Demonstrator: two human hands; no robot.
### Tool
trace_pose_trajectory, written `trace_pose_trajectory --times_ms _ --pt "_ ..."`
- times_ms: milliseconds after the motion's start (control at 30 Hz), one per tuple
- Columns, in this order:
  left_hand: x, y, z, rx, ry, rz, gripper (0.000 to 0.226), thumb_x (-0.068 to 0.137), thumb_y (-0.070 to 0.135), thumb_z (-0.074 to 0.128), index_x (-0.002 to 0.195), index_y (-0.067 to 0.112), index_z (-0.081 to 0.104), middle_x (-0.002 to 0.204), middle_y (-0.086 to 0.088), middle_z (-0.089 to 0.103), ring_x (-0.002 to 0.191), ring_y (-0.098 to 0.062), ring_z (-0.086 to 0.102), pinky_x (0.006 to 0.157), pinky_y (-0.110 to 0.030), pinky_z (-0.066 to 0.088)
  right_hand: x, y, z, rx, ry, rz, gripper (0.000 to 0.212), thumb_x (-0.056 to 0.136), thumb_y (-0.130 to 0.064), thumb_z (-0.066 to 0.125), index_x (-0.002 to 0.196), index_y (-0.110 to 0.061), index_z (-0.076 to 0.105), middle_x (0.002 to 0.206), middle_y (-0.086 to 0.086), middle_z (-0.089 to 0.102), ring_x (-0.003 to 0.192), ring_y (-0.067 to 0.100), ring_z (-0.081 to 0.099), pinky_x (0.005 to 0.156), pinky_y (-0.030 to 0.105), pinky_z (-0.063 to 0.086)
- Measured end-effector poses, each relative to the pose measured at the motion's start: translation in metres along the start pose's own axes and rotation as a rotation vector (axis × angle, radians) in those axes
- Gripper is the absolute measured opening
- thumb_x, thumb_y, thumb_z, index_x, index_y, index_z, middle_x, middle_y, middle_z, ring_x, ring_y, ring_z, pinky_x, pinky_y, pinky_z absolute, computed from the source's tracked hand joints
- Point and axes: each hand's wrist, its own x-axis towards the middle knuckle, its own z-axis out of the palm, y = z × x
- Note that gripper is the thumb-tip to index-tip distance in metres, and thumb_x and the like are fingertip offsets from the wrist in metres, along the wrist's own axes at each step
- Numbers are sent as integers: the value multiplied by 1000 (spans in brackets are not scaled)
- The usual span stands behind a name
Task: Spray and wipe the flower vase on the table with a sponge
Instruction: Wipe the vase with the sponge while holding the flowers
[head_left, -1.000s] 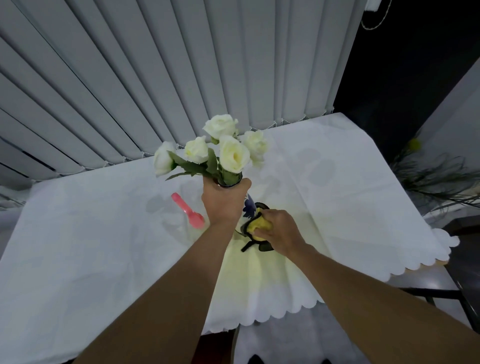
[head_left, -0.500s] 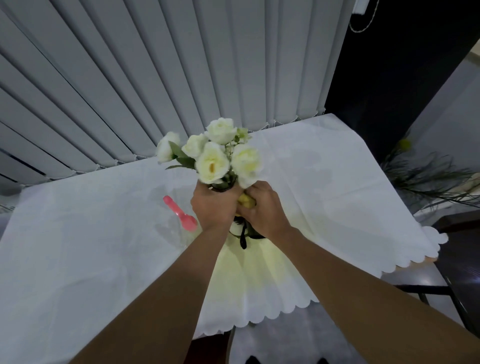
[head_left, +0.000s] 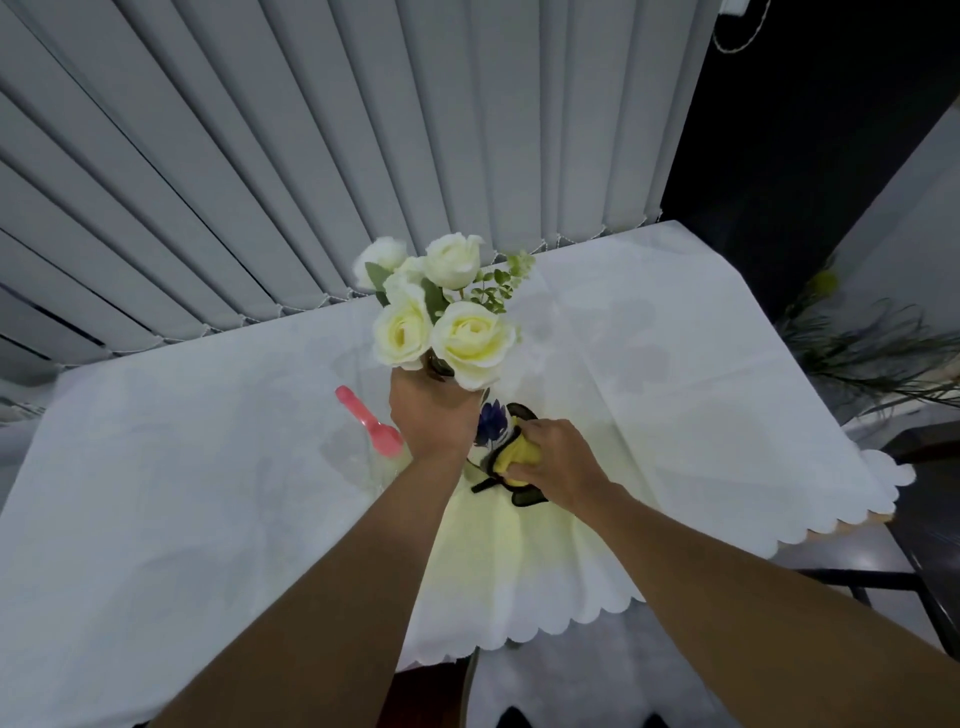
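Observation:
A white vase (head_left: 491, 428) with a blue flower print and a black base stands on the white tablecloth (head_left: 156, 493), holding several pale roses (head_left: 457, 332). My left hand (head_left: 431, 421) grips the vase at its neck, just under the blooms. My right hand (head_left: 561, 462) presses a yellow sponge (head_left: 519, 454) against the lower right side of the vase. Most of the vase body is hidden behind my hands.
A spray bottle with a pink trigger head (head_left: 371, 423) stands just left of the vase. Grey vertical blinds (head_left: 311, 156) run behind the table. The scalloped cloth edge (head_left: 571, 618) hangs near me. A dark plant (head_left: 872, 353) sits off to the right.
My right hand with the sponge has gone from the vase's base up to its neck and back down to the lower side. The roses have turned slightly in my left hand.

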Motion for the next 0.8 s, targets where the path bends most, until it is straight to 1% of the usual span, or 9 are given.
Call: trace_pose_trajectory --times_ms 133,200,267,333,433,533,600,700,800 --pt "-9 11 -2 -88 21 -79 42 70 26 87 105 18 66 82 16 59 87 -13 60 74 -22 44 1 0 2 -6 6 8 39 66 -36 76 90 -5 68 77 4 64 70 20 57 61 32 45" --pt "-14 13 -1 -225 5 -214 42 71 24 88 102 23 60 87 16 60 90 -8 56 75 -17 44 3 -3 -1 30 32 -23 51 67 -38 79 107 -8 70 94 3 70 85 20 62 71 30 48" --pt "-17 11 0 -302 -60 -277 35 79 13 80 100 17 53 93 4 59 92 -13 54 79 -20 41 7 -14 -9 79 68 -84 57 68 -42 79 117 -14 68 103 -4 69 96 19 63 79 30 49" --pt "-18 9 1 -322 -109 -311 24 84 0 70 92 9 49 79 -2 53 85 -21 53 72 -26 43 13 -34 -20 99 119 -173 49 73 -41 79 115 -20 69 103 -11 67 97 14 61 79 26 48" --pt "-15 14 3 -388 -79 -252 31 78 -7 72 78 20 57 71 6 58 66 -8 57 53 -9 46 19 -56 -33 194 215 -191 47 79 -25 81 123 -15 67 122 -3 62 109 7 56 90 15 46" --pt "-14 12 4 -424 -71 -240 30 73 2 83 89 16 63 80 9 65 72 -3 62 58 -7 48 19 -59 -32 137 244 -244 38 76 -25 82 111 -14 72 112 3 69 108 19 54 90 26 44" --pt "-11 7 4 -384 -58 -238 27 74 -1 80 87 16 63 82 2 67 75 -11 63 66 -16 50 17 -49 -26 149 211 -220 43 76 -32 81 115 -19 71 108 -5 69 104 10 50 89 20 41" --pt "-10 6 -1 -283 -9 -217 19 79 1 72 79 16 59 70 3 60 74 -17 58 54 -4 40 15 -33 -16 113 129 -165 55 70 -43 81 119 -23 67 103 -13 68 97 8 55 83 18 41" --pt "-9 2 -3 -221 -28 -159 33 76 6 79 71 27 54 67 9 57 63 -8 56 50 -3 38 7 -21 -9 99 58 -116 40 63 -34 82 99 -19 69 84 -7 69 76 12 63 67 25 49"
